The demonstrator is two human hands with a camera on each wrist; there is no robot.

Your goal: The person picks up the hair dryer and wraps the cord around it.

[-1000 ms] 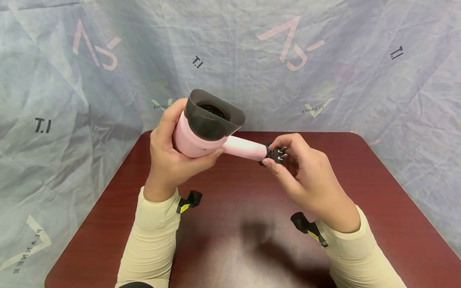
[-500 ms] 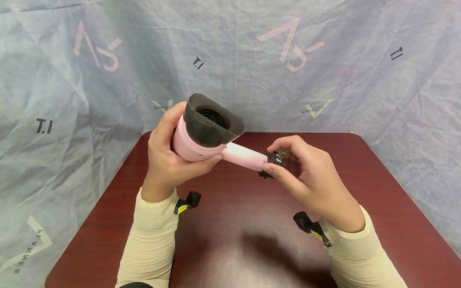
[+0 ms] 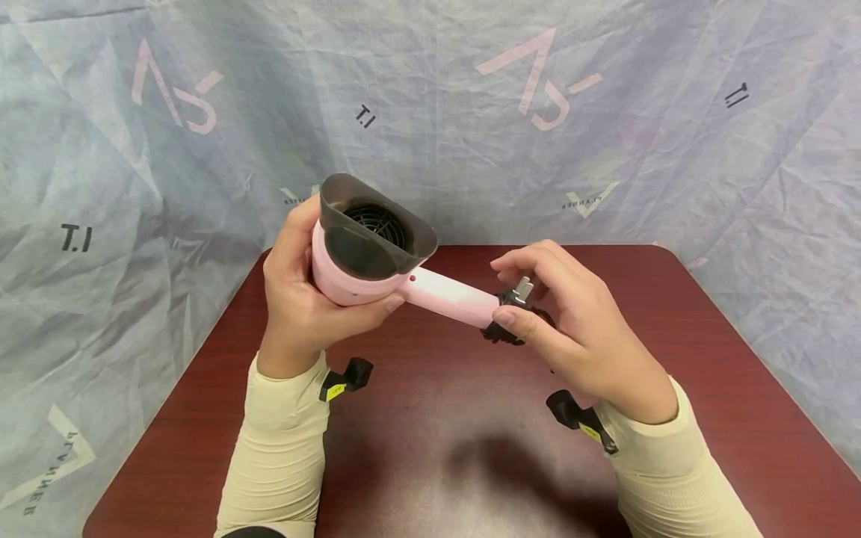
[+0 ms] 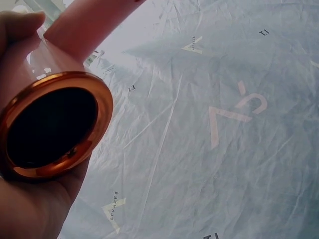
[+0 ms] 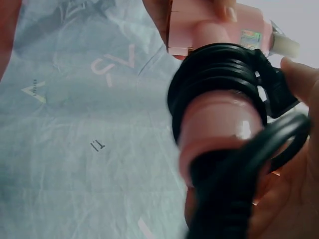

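A pink hair dryer (image 3: 336, 275) with a dark translucent nozzle (image 3: 359, 252) is held above the table. My left hand (image 3: 296, 310) grips its barrel, thumb along the near side. In the left wrist view the barrel's other end shows a copper-coloured rim (image 4: 104, 107). A black power cord (image 5: 214, 72) is wound round the end of the pink handle (image 3: 454, 295). My right hand (image 3: 585, 325) holds that wound end, its thumb on the coils. The index finger is raised apart from the plug (image 3: 519, 295), whose metal prongs point up. The other right fingers are partly hidden.
Below the hands lies a dark red-brown table (image 3: 417, 418) with rounded far corners. A grey printed cloth (image 3: 430, 134) hangs behind it and along both sides. Both wrists wear small black cameras, the left camera (image 3: 356, 372) and the right camera (image 3: 565, 407).
The hair dryer has shifted slightly left, and its nozzle has turned so the inner grille shows more. The plug has turned over, and my right index finger has lifted away from it.
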